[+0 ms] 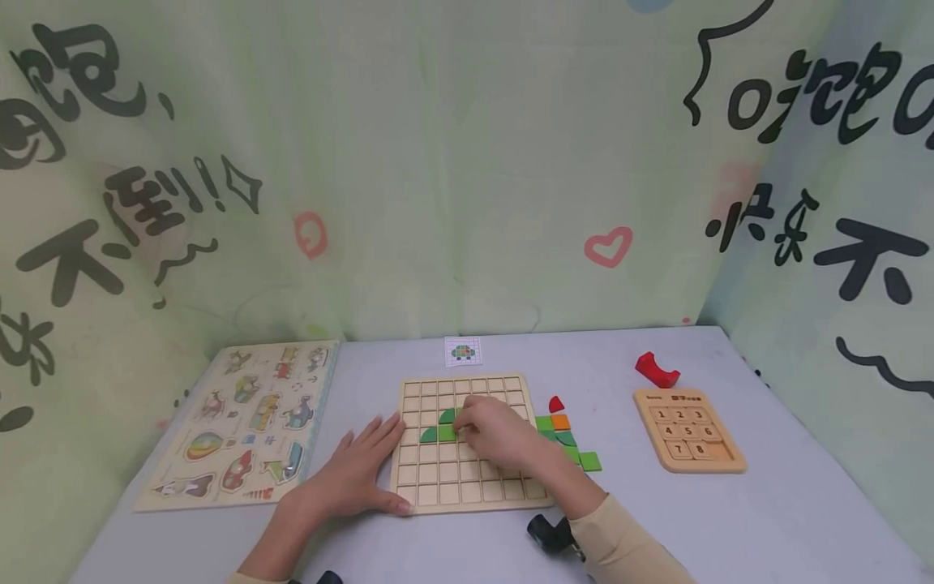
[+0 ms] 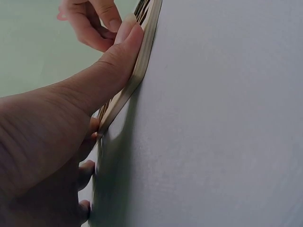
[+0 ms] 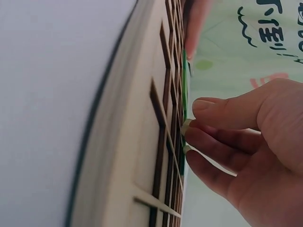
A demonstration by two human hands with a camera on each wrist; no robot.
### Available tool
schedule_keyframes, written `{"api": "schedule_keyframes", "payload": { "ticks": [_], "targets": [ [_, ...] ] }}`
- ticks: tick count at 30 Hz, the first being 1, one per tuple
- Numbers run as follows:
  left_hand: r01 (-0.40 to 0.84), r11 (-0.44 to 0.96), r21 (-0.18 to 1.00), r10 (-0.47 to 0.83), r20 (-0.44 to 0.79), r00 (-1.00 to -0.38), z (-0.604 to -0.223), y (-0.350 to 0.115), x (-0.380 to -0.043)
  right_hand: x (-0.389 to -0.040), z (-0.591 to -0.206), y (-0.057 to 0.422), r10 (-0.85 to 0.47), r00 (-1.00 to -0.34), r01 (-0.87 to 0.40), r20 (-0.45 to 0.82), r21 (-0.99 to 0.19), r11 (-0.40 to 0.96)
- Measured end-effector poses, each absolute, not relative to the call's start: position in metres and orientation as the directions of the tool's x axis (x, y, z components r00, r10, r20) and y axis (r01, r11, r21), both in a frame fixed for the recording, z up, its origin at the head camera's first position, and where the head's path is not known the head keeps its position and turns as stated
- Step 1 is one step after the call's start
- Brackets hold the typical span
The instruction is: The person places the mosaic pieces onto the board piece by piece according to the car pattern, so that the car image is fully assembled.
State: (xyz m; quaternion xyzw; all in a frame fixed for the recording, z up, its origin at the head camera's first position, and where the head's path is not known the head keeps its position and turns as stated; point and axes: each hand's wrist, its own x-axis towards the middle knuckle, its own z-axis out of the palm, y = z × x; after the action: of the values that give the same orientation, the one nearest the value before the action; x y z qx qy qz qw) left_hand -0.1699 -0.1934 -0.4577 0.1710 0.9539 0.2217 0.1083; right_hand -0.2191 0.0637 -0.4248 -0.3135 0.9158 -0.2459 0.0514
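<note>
A square wooden grid board (image 1: pixel 438 473) lies at the middle of the table. Several green tiles (image 1: pixel 447 433), square and rounded, sit in its upper cells. My left hand (image 1: pixel 357 474) lies along the board's left side, fingers extended, thumb on the near left corner; the thumb (image 2: pixel 111 66) shows on the board's edge in the left wrist view. Over the upper middle of the board, my right hand (image 1: pixel 496 430) has its bent fingertips right at the green tiles. In the right wrist view its fingertips (image 3: pixel 195 137) meet the grid; I cannot tell whether they pinch a tile.
Loose green and orange tiles (image 1: pixel 560 422) and a red piece (image 1: pixel 556 404) lie right of the board. A picture card (image 1: pixel 463 351) is behind it. A picture puzzle (image 1: pixel 244 422) lies left; a wooden number board (image 1: pixel 689 430) and a red arch (image 1: pixel 657 370) are right.
</note>
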Motion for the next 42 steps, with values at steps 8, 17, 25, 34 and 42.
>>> {"api": "schedule_keyframes", "payload": {
  "ticks": [8,17,25,34,42],
  "targets": [
    [0.273,0.844,0.462,0.371,-0.133,-0.919,-0.458,-0.194,-0.17,-0.225,-0.421,0.077,-0.556,-0.828,-0.513,0.074,-0.502,0.697],
    [0.266,0.847,0.461,0.366,-0.141,-0.92,-0.458,-0.194,-0.17,-0.232,-0.416,0.105,-0.481,-0.874,-0.437,0.061,-0.531,0.726],
    [0.27,0.842,0.468,0.368,-0.132,-0.92,-0.457,-0.193,-0.171,-0.241,-0.404,0.131,-0.413,-0.911,-0.348,-0.01,-0.521,0.78],
    [0.276,0.838,0.471,0.373,-0.125,-0.92,-0.458,-0.193,-0.17,-0.251,-0.404,0.155,-0.36,-0.925,-0.256,-0.123,-0.499,0.828],
    [0.266,0.842,0.47,0.366,-0.134,-0.921,-0.456,-0.193,-0.169,-0.257,-0.412,0.176,-0.374,-0.913,-0.228,-0.164,-0.555,0.8]
  ]
}}
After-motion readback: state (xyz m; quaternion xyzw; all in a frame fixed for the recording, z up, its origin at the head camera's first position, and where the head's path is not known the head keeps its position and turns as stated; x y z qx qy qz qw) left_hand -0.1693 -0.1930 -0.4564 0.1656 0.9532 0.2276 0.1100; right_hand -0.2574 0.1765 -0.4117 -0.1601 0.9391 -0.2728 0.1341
